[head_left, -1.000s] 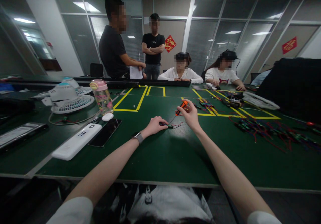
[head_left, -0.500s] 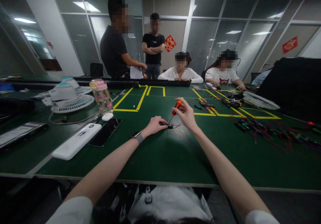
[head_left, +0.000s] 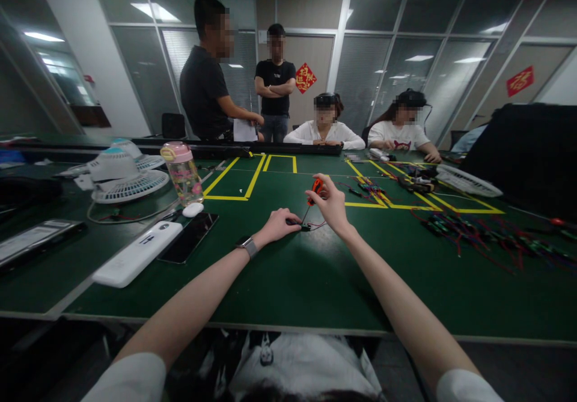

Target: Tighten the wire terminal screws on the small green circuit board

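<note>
My right hand (head_left: 332, 205) is closed around a small screwdriver with an orange handle (head_left: 315, 188), held nearly upright with its tip down on a small dark part with red wires (head_left: 308, 227) on the green table (head_left: 315, 270). My left hand (head_left: 279, 222), with a watch on its wrist, pinches that part against the table from the left. The two hands are close together, just beyond the middle of the table.
Left of my arms lie a white power bank (head_left: 135, 253), a black phone (head_left: 189, 237), a small white case (head_left: 193, 209), a pink-capped bottle (head_left: 183, 172) and white fans (head_left: 121, 176). Wired parts (head_left: 478, 229) are heaped at right. Several people are behind the far edge.
My right hand has moved left and tipped the screwdriver from slanted to nearly upright over the part. My left hand has stayed in place.
</note>
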Demonstrator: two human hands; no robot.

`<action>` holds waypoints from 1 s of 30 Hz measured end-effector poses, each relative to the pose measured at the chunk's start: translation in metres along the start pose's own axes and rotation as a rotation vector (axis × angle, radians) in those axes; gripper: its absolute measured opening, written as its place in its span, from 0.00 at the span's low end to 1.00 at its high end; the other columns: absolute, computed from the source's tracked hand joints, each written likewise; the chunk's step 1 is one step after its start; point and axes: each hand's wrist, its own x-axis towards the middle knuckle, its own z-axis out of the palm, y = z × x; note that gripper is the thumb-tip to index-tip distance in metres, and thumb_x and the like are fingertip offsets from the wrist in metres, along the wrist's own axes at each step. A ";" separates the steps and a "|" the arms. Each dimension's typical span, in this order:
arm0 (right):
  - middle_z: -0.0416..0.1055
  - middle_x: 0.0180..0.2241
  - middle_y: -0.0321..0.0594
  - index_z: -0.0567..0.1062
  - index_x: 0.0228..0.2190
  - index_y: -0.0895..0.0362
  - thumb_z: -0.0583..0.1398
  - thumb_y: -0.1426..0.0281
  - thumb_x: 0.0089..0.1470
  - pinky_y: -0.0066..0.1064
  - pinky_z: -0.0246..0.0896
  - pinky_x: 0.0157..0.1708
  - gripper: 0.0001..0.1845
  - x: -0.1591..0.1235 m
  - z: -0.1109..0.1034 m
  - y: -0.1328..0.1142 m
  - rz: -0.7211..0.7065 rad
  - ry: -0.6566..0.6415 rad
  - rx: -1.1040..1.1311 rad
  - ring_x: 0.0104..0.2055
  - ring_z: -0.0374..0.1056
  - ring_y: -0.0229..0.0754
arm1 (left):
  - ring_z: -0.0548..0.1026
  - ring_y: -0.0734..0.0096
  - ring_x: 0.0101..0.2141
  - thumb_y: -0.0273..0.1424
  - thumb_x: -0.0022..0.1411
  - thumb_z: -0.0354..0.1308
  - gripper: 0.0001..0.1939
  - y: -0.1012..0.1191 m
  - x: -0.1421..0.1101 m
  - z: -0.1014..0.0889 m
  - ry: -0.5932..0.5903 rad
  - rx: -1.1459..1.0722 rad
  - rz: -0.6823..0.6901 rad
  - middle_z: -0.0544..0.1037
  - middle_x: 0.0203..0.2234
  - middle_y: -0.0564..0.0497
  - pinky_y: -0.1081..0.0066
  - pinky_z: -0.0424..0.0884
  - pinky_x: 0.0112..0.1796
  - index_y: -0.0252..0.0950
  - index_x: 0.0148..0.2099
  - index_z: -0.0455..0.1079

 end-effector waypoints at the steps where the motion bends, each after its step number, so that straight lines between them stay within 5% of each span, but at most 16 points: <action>1: 0.71 0.28 0.33 0.73 0.48 0.51 0.65 0.61 0.49 0.33 0.69 0.30 0.23 0.001 0.000 -0.001 0.002 -0.018 0.013 0.26 0.73 0.41 | 0.73 0.63 0.40 0.38 0.62 0.62 0.11 0.000 0.000 0.000 -0.002 0.000 -0.002 0.79 0.36 0.50 0.67 0.65 0.42 0.40 0.43 0.80; 8: 0.74 0.38 0.38 0.71 0.49 0.50 0.63 0.61 0.52 0.37 0.72 0.40 0.22 0.002 0.003 -0.014 0.065 -0.249 0.346 0.34 0.75 0.40 | 0.72 0.61 0.41 0.38 0.62 0.62 0.12 -0.002 0.000 0.004 0.019 0.021 0.006 0.78 0.36 0.49 0.65 0.64 0.44 0.41 0.45 0.79; 16: 0.71 0.36 0.38 0.75 0.44 0.50 0.64 0.59 0.50 0.33 0.71 0.38 0.19 0.002 0.000 -0.011 0.039 -0.058 0.245 0.38 0.70 0.41 | 0.72 0.63 0.40 0.38 0.63 0.62 0.12 -0.004 0.001 0.004 -0.007 0.043 0.015 0.76 0.36 0.51 0.66 0.63 0.43 0.42 0.47 0.78; 24: 0.74 0.37 0.39 0.72 0.50 0.49 0.62 0.54 0.52 0.39 0.71 0.42 0.25 0.004 -0.008 -0.009 0.123 -0.228 0.450 0.37 0.72 0.41 | 0.72 0.63 0.40 0.39 0.64 0.61 0.12 -0.001 0.000 0.003 -0.010 0.064 0.010 0.76 0.36 0.51 0.67 0.63 0.43 0.43 0.47 0.78; 30: 0.70 0.28 0.33 0.75 0.38 0.51 0.64 0.53 0.51 0.35 0.70 0.41 0.17 0.004 -0.008 -0.002 0.170 -0.073 0.466 0.31 0.69 0.38 | 0.72 0.64 0.39 0.39 0.63 0.62 0.11 0.000 0.000 0.004 0.016 0.037 -0.001 0.77 0.35 0.51 0.67 0.63 0.42 0.43 0.46 0.78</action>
